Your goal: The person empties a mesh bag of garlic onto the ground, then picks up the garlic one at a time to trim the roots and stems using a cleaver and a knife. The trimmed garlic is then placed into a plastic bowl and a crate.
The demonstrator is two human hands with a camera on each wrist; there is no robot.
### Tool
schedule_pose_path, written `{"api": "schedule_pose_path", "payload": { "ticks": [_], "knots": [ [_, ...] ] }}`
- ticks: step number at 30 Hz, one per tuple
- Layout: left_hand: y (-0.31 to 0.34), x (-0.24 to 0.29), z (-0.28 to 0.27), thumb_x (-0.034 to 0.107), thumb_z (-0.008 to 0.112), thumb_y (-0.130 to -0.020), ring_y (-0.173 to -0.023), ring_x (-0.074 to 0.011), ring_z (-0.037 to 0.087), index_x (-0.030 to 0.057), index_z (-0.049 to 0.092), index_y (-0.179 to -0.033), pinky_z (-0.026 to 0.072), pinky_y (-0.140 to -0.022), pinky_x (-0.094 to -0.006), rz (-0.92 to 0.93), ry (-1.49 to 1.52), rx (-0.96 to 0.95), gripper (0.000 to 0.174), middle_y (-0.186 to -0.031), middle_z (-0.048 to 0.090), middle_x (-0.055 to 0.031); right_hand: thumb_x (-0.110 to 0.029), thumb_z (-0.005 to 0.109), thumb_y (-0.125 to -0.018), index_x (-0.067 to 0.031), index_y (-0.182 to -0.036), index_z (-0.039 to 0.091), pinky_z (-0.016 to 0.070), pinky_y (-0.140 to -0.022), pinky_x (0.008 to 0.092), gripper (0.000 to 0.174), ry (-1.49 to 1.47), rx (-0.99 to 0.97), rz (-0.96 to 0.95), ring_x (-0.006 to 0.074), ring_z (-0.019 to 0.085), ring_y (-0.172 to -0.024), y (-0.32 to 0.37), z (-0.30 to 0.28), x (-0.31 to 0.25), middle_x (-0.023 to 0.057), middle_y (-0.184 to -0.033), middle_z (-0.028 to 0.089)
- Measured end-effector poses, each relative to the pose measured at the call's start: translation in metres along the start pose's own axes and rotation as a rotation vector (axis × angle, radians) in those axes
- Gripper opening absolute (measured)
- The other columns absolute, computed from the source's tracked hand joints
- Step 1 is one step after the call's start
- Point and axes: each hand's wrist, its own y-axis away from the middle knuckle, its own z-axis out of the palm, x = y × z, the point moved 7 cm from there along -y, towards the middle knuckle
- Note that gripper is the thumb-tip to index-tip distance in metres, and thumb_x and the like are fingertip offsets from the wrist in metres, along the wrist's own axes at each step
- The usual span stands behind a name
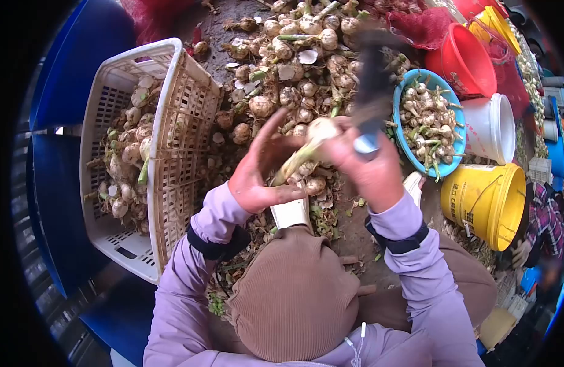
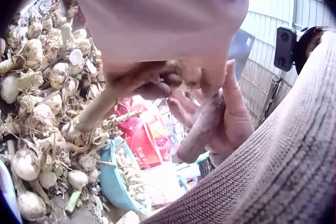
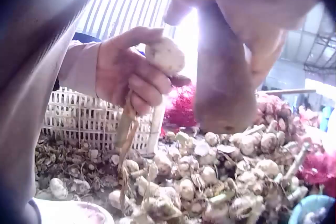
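Observation:
My left hand (image 1: 260, 168) holds a garlic bulb (image 3: 165, 56) by thumb and curled fingers, its long stalk (image 2: 100, 108) sticking out past the fingers. In the head view the bulb's pale end is close against my right hand (image 1: 370, 165). The right hand grips a tool by its thick wooden handle (image 2: 202, 134); a dark, blurred length of the tool (image 1: 376, 79) shows above that hand, and its working end is unclear. Below the hands lies a heap of garlic bulbs (image 1: 260, 107) with stalks and roots.
At left stands a white plastic crate (image 1: 184, 122) with garlic inside. To the right are a blue basin (image 1: 399, 131) of trimmed bulbs, a red bucket (image 1: 468, 61), a white bucket (image 1: 502, 125) and a yellow bucket (image 1: 471, 199). Another person's checked sleeve (image 1: 546, 217) shows far right.

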Motion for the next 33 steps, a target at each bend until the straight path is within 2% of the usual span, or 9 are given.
{"api": "schedule_pose_path", "payload": {
  "ticks": [4,10,13,15,16,20,23,30,33],
  "knots": [
    [-0.002,0.007,-0.003,0.030,0.074,-0.081,-0.139,-0.0272,0.030,0.0084,0.016,-0.151,0.0273,-0.112,-0.0446,0.239,-0.239,0.004,0.093,-0.149,0.030,-0.0176,-0.026,0.067,-0.089,0.0006,-0.101,0.062,0.0567,-0.070,0.0292,0.029,-0.454,0.150,0.242,0.0148,0.065,-0.084,0.005,-0.002,0.024,0.0079,-0.097,0.065],
    [-0.009,0.009,0.005,0.033,0.065,-0.088,-0.138,-0.0280,0.032,0.0055,0.030,-0.147,0.0261,-0.112,-0.0403,0.204,0.270,-0.069,0.074,-0.150,0.032,-0.0138,-0.033,0.059,-0.094,-0.0056,-0.116,0.057,0.0547,-0.075,0.0312,0.035,-0.680,0.220,0.416,0.0181,0.067,-0.093,0.003,-0.034,0.065,0.0059,-0.105,0.067],
    [-0.014,0.008,0.004,0.030,0.061,-0.092,-0.134,-0.0277,0.038,0.0043,0.040,-0.140,0.0288,-0.110,-0.0406,0.236,-0.274,0.101,0.058,-0.144,0.041,-0.0138,-0.035,0.057,-0.095,-0.0061,-0.119,0.054,0.0548,-0.080,0.0340,0.038,-0.805,0.120,0.484,0.0183,0.066,-0.094,0.012,0.009,0.064,0.0077,-0.109,0.066],
    [-0.020,0.025,0.004,0.026,0.054,-0.097,-0.123,-0.0244,0.049,0.0021,0.049,-0.130,0.0355,-0.105,-0.0379,0.446,-0.368,0.030,0.041,-0.130,0.053,-0.0129,-0.038,0.060,-0.093,-0.0054,-0.114,0.055,0.0560,-0.077,0.0348,0.039,-0.691,0.050,0.575,0.0170,0.066,-0.089,0.022,0.022,0.069,0.0077,-0.107,0.064],
    [-0.014,0.010,-0.003,0.021,0.046,-0.101,-0.113,-0.0193,0.055,0.0005,0.054,-0.120,0.0427,-0.098,-0.0338,0.189,-0.008,0.225,0.029,-0.116,0.059,-0.0093,-0.034,0.063,-0.092,-0.0037,-0.105,0.055,0.0562,-0.070,0.0332,0.034,-0.501,0.110,0.540,0.0164,0.066,-0.082,0.022,0.013,0.066,0.0073,-0.099,0.064],
    [-0.005,0.014,-0.013,0.021,0.042,-0.103,-0.103,-0.0140,0.056,0.0006,0.055,-0.120,0.0462,-0.088,-0.0289,0.060,-0.235,0.250,0.030,-0.117,0.057,-0.0093,-0.029,0.067,-0.088,-0.0040,-0.091,0.052,0.0529,-0.056,0.0316,0.030,0.116,0.161,0.401,0.0145,0.065,-0.067,0.023,-0.016,0.037,0.0053,-0.080,0.062],
    [-0.005,-0.005,-0.019,0.017,0.049,-0.100,-0.095,-0.0138,0.060,0.0007,0.058,-0.116,0.0478,-0.082,-0.0281,-0.095,-0.237,0.284,0.024,-0.105,0.063,-0.0059,-0.017,0.069,-0.080,-0.0051,-0.088,0.052,0.0495,-0.057,0.0424,0.023,0.677,0.043,-0.188,0.0336,0.066,-0.069,0.025,0.005,-0.024,0.0146,-0.074,0.061],
    [0.012,0.046,-0.017,0.003,0.055,-0.091,-0.071,-0.0187,0.059,-0.0002,0.060,-0.110,0.0490,-0.066,-0.0298,0.125,-0.753,0.345,0.020,-0.086,0.059,-0.0092,-0.016,0.067,-0.082,-0.0044,-0.082,0.054,0.0475,-0.054,0.0438,0.017,0.746,0.006,0.058,0.0380,0.062,-0.063,0.020,-0.019,0.032,0.0184,-0.068,0.060],
    [0.051,0.087,-0.054,0.003,0.055,-0.091,-0.073,-0.0128,0.059,0.0006,0.057,-0.118,0.0510,-0.059,-0.0247,0.360,-0.618,0.486,0.027,-0.102,0.061,-0.0105,-0.022,0.071,-0.082,-0.0031,-0.080,0.054,0.0461,-0.055,0.0422,0.025,0.664,0.118,0.122,0.0300,0.062,-0.058,0.037,-0.041,0.056,0.0145,-0.062,0.058]
  ]
}}
